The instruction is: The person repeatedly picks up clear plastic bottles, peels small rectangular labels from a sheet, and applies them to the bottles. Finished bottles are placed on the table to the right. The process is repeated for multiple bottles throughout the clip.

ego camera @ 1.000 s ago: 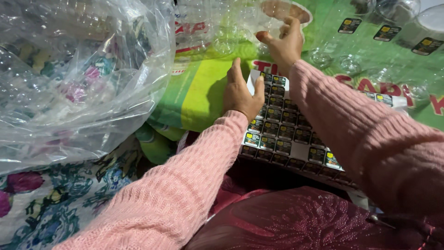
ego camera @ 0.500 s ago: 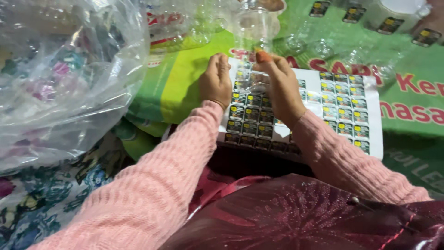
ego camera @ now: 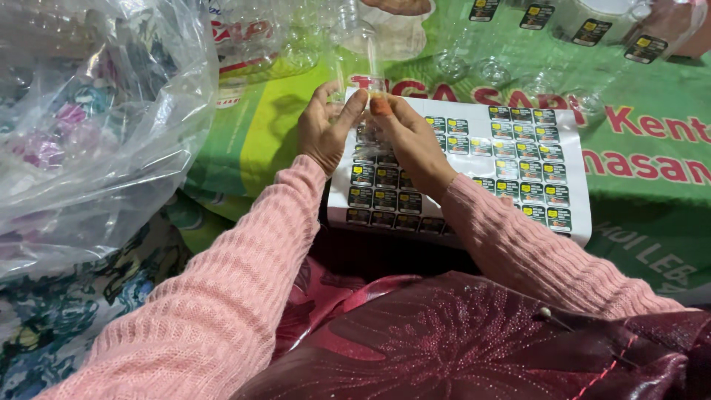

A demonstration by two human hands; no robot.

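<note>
My left hand (ego camera: 324, 127) and my right hand (ego camera: 409, 142) meet over the top left corner of a white sticker sheet (ego camera: 574, 189) lying on my lap. Between their fingertips they pinch a small clear plastic bottle (ego camera: 368, 80), held upright. The sheet carries rows of small dark labels with yellow marks (ego camera: 522, 152); some places in the rows are bare. Both arms are in pink knitted sleeves. I cannot tell whether a label is on the bottle.
A big clear plastic bag (ego camera: 89, 126) of clear bottles bulges at the left. A green printed cloth (ego camera: 652, 104) covers the surface ahead, with loose clear bottles (ego camera: 481, 70) on it. Labelled bottles (ego camera: 592, 22) stand at the top right. Dark red fabric (ego camera: 459, 341) covers my lap.
My right hand came back from reaching toward the far bottles. Both hands have come together above the sheet's corner and now hold a clear bottle between them.
</note>
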